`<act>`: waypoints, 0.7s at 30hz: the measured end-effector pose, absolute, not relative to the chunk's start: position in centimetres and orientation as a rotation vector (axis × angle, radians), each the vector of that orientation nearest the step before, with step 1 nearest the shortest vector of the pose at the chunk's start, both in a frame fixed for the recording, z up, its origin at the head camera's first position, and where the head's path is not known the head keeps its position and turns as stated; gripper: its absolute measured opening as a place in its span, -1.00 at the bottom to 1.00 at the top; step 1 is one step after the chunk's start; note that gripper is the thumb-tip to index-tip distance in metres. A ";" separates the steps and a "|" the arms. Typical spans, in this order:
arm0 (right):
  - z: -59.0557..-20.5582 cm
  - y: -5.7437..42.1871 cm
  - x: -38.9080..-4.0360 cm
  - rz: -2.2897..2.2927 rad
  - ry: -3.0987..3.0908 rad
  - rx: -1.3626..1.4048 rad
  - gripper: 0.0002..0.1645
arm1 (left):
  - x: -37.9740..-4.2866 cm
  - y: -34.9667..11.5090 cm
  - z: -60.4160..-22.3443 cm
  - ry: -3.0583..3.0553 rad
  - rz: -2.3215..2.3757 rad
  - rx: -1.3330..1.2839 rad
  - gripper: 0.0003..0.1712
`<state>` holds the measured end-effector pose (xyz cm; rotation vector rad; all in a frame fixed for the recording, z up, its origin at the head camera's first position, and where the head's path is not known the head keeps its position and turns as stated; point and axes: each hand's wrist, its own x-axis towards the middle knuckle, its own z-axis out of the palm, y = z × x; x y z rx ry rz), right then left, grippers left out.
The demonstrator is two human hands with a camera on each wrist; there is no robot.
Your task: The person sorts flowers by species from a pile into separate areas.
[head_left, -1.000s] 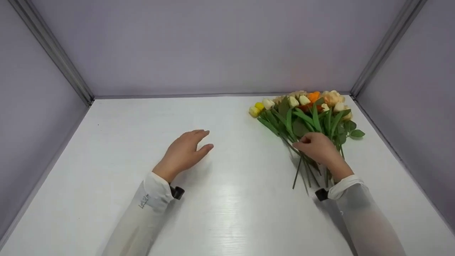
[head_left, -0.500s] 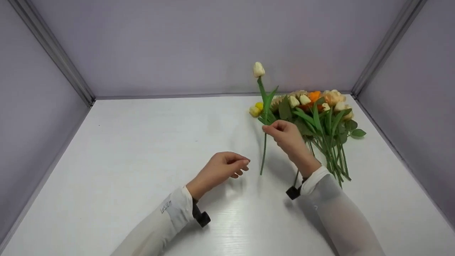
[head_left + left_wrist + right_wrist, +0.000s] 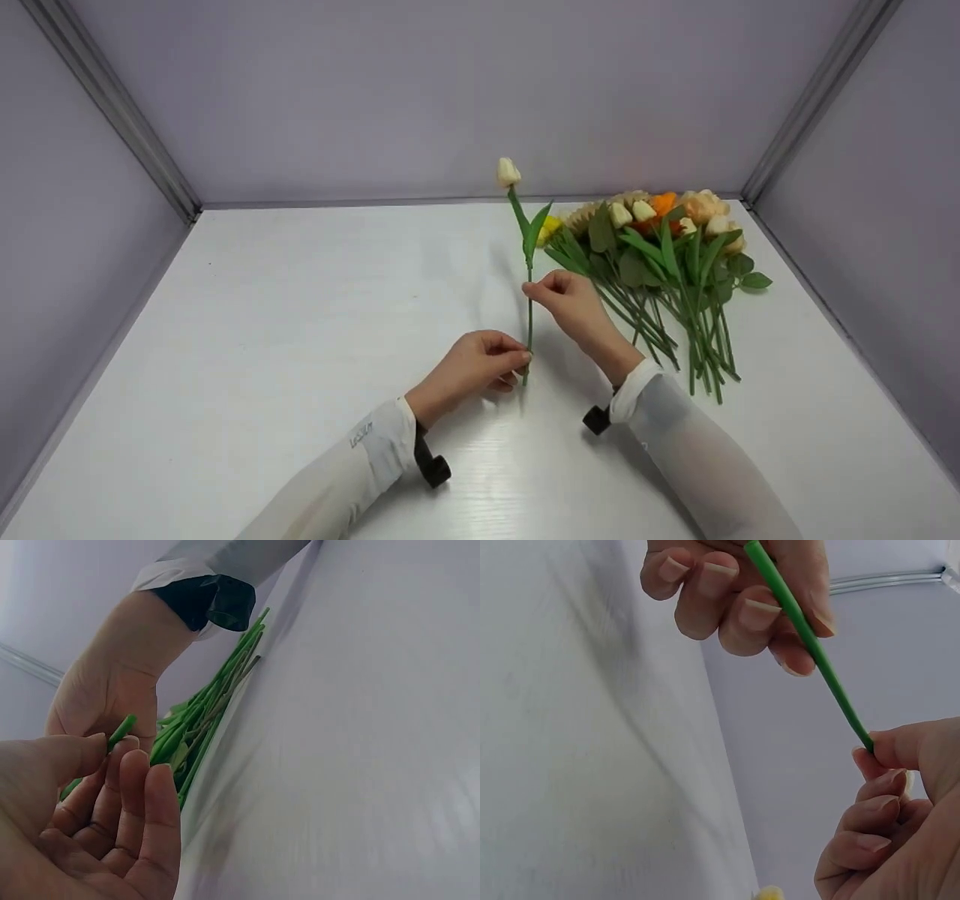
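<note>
A white tulip (image 3: 508, 173) with green leaves stands nearly upright above the table, left of the other flowers. My right hand (image 3: 579, 309) pinches its stem between thumb and forefinger, just below the leaves. Lower down, my left hand (image 3: 471, 366) pinches the stem near its cut end. The left wrist view has the green stem end (image 3: 121, 733) poking out between thumb and fingers. From the right wrist, a bare length of stem (image 3: 840, 696) runs between both hands, while the bloom is mostly hidden behind my right hand.
A pile of flowers (image 3: 660, 217), with cream, yellow, orange and peach blooms, lies at the back right, its stems (image 3: 709, 349) pointing toward me. Grey-lilac panels (image 3: 465, 97) wall the white table (image 3: 315, 285) at the back and sides.
My right hand has drawn the white tulip out of the pile, leftward and upright. My left hand has come right and taken hold of the lower stem.
</note>
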<state>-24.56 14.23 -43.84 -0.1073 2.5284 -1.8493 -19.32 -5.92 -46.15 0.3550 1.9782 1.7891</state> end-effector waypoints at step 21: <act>-43.1 16.1 -24.0 -1.601 2.683 -0.263 -0.48 | -20.6 -11.4 -45.3 2.195 1.578 0.220 -0.79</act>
